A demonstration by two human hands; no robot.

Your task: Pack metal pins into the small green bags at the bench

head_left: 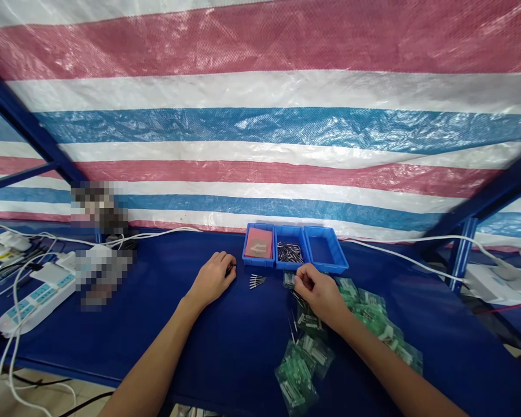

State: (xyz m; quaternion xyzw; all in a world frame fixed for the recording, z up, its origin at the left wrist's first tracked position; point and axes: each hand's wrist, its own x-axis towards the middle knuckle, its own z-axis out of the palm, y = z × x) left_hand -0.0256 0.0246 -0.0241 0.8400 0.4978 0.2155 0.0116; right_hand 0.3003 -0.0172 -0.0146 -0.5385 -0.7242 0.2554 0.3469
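My left hand (216, 275) rests on the blue table with its fingers curled closed. Something small and dark shows at its fingertips, too small to name. Just right of it, several thin metal pins with dark ends (256, 281) lie in a fanned row. My right hand (316, 288) is closed in a pinch in front of the bins, and what it holds, if anything, is hidden. Beside its fingers lies a small clear packet (289, 280). Below it, loose metal pins (292, 327) lie near green-and-clear plastic packets (298, 370).
Three blue bins stand in a row at the back: one with a pink card (259, 242), one with many dark metal pins (290, 252), and a right bin (325, 248). More packets (373, 315) spread rightward. A power strip (41, 298) and cables lie left; a striped sheet (260, 127) hangs behind.
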